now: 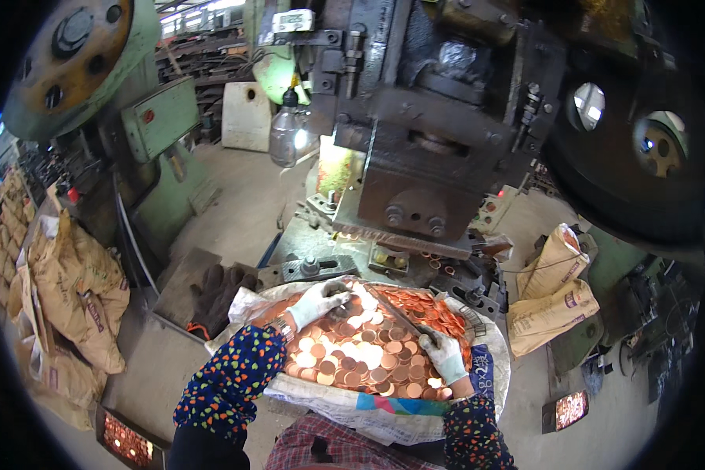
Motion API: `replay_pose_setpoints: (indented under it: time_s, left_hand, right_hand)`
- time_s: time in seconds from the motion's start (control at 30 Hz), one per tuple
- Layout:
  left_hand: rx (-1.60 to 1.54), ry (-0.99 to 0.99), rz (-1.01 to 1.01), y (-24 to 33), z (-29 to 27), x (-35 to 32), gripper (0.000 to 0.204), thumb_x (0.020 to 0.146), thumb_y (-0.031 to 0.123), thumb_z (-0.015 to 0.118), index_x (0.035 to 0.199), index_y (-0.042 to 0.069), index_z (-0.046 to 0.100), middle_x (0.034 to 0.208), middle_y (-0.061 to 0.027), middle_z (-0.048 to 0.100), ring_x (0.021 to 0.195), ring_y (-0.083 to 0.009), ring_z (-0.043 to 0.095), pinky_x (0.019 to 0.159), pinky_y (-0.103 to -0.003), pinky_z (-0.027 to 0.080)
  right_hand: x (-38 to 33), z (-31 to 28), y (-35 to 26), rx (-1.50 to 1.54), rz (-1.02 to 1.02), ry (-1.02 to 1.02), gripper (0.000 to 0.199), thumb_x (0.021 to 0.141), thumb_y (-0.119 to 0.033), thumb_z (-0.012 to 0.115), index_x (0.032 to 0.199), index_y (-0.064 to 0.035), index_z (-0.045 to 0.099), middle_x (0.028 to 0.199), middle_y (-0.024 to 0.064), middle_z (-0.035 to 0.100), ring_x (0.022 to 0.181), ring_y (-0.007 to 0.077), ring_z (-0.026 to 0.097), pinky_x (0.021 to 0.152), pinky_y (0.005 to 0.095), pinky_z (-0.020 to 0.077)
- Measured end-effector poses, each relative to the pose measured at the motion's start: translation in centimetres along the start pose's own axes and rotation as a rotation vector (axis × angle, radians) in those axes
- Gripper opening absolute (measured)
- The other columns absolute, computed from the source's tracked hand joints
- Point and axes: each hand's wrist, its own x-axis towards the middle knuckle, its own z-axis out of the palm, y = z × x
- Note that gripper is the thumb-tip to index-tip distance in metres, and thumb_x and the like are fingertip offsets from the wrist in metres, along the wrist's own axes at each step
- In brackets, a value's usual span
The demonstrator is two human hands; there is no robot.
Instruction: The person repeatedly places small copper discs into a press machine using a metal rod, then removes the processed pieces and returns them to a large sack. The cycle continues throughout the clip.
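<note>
A heap of round copper discs (368,354) lies on a white woven sack (403,427) in front of me, below the press. My left hand (319,304), in a pale glove with darkened fingertips, is at the heap's far left side. Its fingers curl together; what they hold, if anything, is too small to make out. At the right side of the heap, my gloved right hand (445,354) is closed round the near end of a long, thin metal stick (395,311). The stick slants over the discs, its far end pointing toward the press.
A large dark press (415,184) rises straight ahead, its bed (337,244) behind the sack. A dark glove (223,294) lies left. Brown paper sacks (78,290) stand farther left, with others (552,313) at right. Boxes of copper pieces (129,440) sit low at both sides.
</note>
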Motion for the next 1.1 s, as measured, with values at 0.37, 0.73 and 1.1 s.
replay_pose_setpoints:
  time_s: [0.37, 0.73, 1.1]
  left_hand:
    - [-0.078, 0.123, 0.058, 0.8, 0.7, -0.2, 0.021, 0.086, 0.009, 0.064, 0.104, 0.003, 0.055, 0.089, -0.0068, 0.062, 0.074, -0.0159, 0.065, 0.062, -0.027, 0.056]
    - [-0.036, 0.305, 0.195, 4.3, -0.3, 4.9, 0.017, 0.084, 0.011, 0.068, 0.097, 0.003, 0.060, 0.080, -0.0016, 0.061, 0.061, -0.0077, 0.057, 0.055, -0.021, 0.049]
    - [0.116, 0.434, 0.179, 3.5, 1.0, 12.3, 0.021, 0.080, 0.019, 0.071, 0.093, 0.004, 0.064, 0.080, -0.0028, 0.064, 0.065, -0.0078, 0.059, 0.052, -0.023, 0.048]
  right_hand:
    - [0.4, -3.3, -1.3, 0.043, -0.026, -0.024, 0.039, 0.089, -0.032, 0.055, 0.116, -0.0042, 0.060, 0.093, 0.0202, 0.065, 0.088, 0.0317, 0.064, 0.075, 0.0371, 0.0493]
    - [8.1, -9.0, -0.6, -0.334, -0.135, 0.159, 0.035, 0.087, -0.031, 0.054, 0.114, -0.0104, 0.061, 0.095, 0.0170, 0.065, 0.089, 0.0317, 0.062, 0.078, 0.0398, 0.0496]
    - [12.7, -7.5, 0.6, -0.550, -0.038, 0.222, 0.031, 0.089, -0.031, 0.052, 0.117, -0.0177, 0.056, 0.091, 0.0122, 0.062, 0.084, 0.0295, 0.062, 0.071, 0.0406, 0.0492]
